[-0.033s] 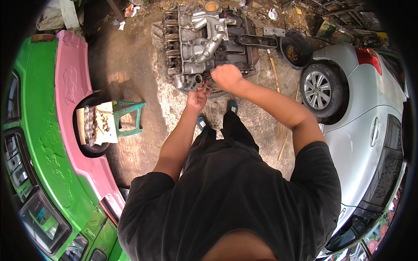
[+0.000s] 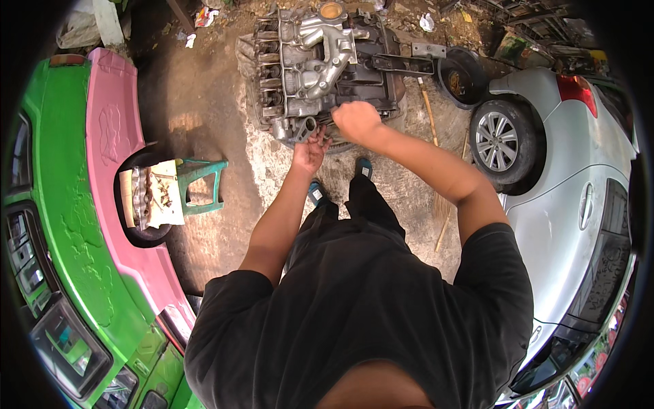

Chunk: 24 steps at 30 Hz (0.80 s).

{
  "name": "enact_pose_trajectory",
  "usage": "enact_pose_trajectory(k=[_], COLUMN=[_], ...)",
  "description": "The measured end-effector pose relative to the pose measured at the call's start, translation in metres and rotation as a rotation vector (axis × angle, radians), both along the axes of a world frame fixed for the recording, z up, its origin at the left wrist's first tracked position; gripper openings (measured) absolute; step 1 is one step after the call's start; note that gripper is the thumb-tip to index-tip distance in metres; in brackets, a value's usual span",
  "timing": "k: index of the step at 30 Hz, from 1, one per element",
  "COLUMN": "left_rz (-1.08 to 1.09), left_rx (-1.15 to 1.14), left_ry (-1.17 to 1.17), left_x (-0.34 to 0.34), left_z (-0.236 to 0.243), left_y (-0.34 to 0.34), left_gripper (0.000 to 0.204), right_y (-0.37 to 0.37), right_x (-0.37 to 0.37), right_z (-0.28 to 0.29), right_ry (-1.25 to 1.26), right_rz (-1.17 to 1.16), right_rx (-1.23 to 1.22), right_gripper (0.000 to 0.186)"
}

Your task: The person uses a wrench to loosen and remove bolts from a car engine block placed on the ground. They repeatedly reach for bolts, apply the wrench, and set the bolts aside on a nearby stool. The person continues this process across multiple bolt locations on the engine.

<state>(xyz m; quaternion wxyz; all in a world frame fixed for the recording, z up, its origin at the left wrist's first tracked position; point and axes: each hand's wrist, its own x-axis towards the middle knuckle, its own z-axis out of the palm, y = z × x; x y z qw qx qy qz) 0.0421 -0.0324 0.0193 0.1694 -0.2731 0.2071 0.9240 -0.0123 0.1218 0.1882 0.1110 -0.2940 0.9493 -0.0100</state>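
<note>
A bare metal engine (image 2: 320,75) with a curved silver intake manifold (image 2: 335,65) sits on the ground ahead of me. My left hand (image 2: 310,153) is at its near end, palm turned up, fingers bent around something small that I cannot make out. Just beside those fingers a grey, open-ended metal housing (image 2: 306,128) sticks out from the engine. My right hand (image 2: 357,123) is closed in a fist, slightly farther and to the right, over the engine's near edge. Whatever lies inside that fist is hidden from view.
To the left, a green and pink vehicle (image 2: 75,204) stands near a green stool (image 2: 203,185) and cardboard (image 2: 166,194) bearing a metal shaft (image 2: 140,198). A silver car (image 2: 552,163) is at right. A black basin (image 2: 460,78) and broom (image 2: 428,109) lie beyond the engine's right side.
My right fist has shifted very slightly to the right. My left hand and the engine look unchanged.
</note>
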Motion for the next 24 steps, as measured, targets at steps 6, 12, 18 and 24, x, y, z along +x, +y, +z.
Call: enact_pose_trajectory(k=[6,12,18,24], left_rz=[-0.051,-0.162,-0.172,-0.133], left_rx=[-0.078,-0.083,-0.201,-0.169], left_ry=[0.033,0.139,0.068,0.068], left_x=[0.003,-0.011,0.026,0.012], left_z=[0.009,0.003,0.003,0.001], left_y=[0.003,0.009,0.007,-0.006], left_gripper=[0.043,0.067,0.086,0.082], right_y=[0.055,0.078,0.078,0.078], right_x=[0.010,0.043,0.072,0.037], right_z=[-0.048,-0.146,-0.166,-0.118], right_ry=[-0.154,-0.253,-0.090,-0.008], right_rz=[-0.317,-0.625,-0.628,-0.372], right_rx=[0.034,-0.137,-0.392,-0.327], right_gripper=[0.029,0.038,0.031,0.031])
